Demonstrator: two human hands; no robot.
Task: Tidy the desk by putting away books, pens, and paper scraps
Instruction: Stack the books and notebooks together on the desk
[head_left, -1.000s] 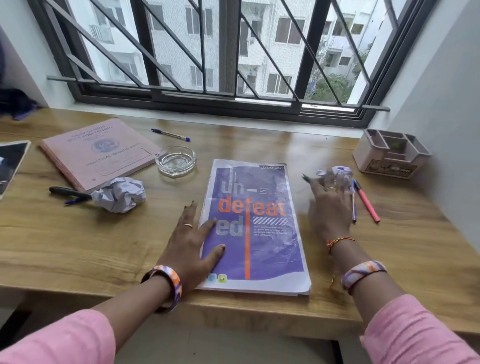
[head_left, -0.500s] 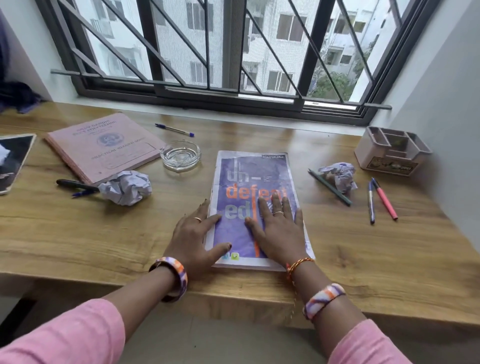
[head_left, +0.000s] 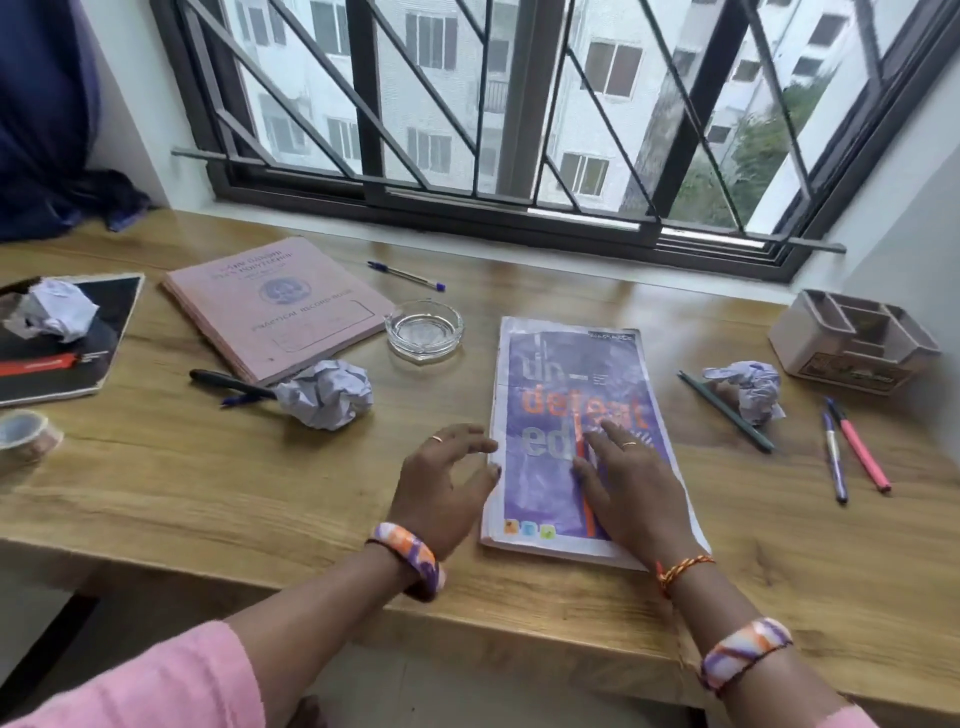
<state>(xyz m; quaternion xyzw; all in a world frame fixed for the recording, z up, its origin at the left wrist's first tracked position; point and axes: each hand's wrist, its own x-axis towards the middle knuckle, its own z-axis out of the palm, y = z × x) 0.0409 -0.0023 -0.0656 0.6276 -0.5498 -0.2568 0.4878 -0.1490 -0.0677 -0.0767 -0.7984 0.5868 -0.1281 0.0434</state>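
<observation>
A purple notebook (head_left: 566, 374) lies flat in the middle of the wooden desk (head_left: 208, 488). My right hand (head_left: 631, 486) rests palm down on its lower half, fingers spread. At the notebook's left edge my left hand (head_left: 441, 478) hovers with fingers apart, holding nothing. A pink record book (head_left: 275, 306) lies at the back left, a black notebook (head_left: 67, 343) at far left with a paper ball (head_left: 52, 309) on it. Two more paper balls (head_left: 327, 392) (head_left: 748, 387) sit on the desk. Pens lie scattered: blue (head_left: 405, 275), black (head_left: 228, 382), a dark pencil (head_left: 727, 410), purple (head_left: 834, 457), pink (head_left: 860, 449).
A glass ashtray (head_left: 423, 327) stands between the pink book and the purple notebook. A beige desk organiser (head_left: 852, 340) sits at the far right by the wall. A tape roll (head_left: 26, 434) is at the left edge. The barred window runs along the back.
My right hand came from the paper ball at the right onto the purple notebook. My left hand lifted off the notebook's left edge. The view shifted left, showing the black notebook and tape.
</observation>
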